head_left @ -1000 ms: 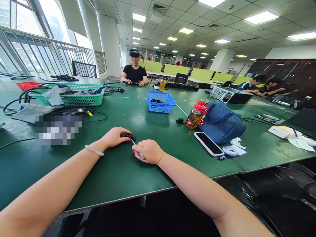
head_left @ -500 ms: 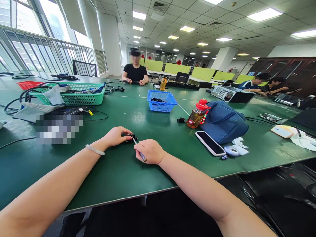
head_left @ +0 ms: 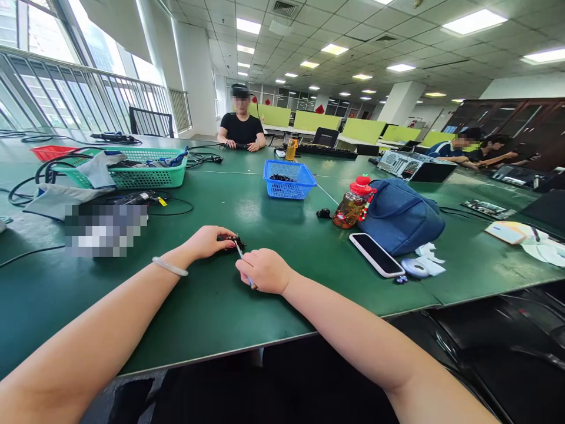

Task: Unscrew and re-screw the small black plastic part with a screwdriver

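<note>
My left hand (head_left: 206,241) rests on the green table (head_left: 212,306) and pinches a small black part (head_left: 235,242) between thumb and fingers. My right hand (head_left: 263,270) is closed round a thin metal tool (head_left: 243,262) whose tip points up-left into the black part. A pale bangle sits on my left wrist. Both hands lie close together near the table's front middle.
A blue basket (head_left: 289,179) with black parts stands further back, another small black part (head_left: 323,213) beside a red-capped bottle (head_left: 352,204), a blue bag (head_left: 399,217) and a phone (head_left: 376,255). A green basket (head_left: 128,168) and cables lie left. People sit across the table and at far right.
The black part has tilted up slightly under my left fingers and the tool tip stays against it. My right hand has shifted a little left. The view rose slightly.
</note>
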Demonstrator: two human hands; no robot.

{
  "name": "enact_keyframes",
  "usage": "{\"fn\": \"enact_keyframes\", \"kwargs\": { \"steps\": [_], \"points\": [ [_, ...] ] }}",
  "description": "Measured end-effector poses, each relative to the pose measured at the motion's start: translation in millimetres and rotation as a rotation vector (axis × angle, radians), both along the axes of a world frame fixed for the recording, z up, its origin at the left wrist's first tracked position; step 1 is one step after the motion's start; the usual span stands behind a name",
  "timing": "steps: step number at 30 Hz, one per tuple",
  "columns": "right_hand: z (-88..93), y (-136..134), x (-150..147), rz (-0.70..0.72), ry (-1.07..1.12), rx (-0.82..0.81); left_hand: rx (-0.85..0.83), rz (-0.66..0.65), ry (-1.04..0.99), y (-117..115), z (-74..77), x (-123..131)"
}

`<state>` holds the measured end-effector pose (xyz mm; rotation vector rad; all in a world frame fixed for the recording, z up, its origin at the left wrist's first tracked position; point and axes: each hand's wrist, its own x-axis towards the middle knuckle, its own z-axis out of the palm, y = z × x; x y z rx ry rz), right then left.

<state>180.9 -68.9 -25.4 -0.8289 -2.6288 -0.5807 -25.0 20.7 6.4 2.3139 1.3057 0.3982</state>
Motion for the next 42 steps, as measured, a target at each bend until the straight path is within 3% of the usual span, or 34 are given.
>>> {"fn": "enact_keyframes", "kwargs": {
  "steps": [22, 27, 32, 42],
  "points": [
    [4.4, -2.6, -4.3, -0.070, -0.078, -0.054, -0.014, 0.024, -0.012, 2.5, -1.4, -1.6],
    [2.0, -1.2, -2.5, -0.038, -0.061, -0.015, -0.032, 0.007, -0.031, 3.1, -1.9, -2.1],
    [3.3, 0.5, -1.2, -0.037, -0.018, 0.024, -0.057, -0.103, -0.020, -1.8, -2.6, 3.3],
    [-3.5, 2.5, 2.0, 0.080, 0.158, 0.096, -0.034, -0.072, -0.012, -1.0, -2.2, 2.6]
  ]
}}
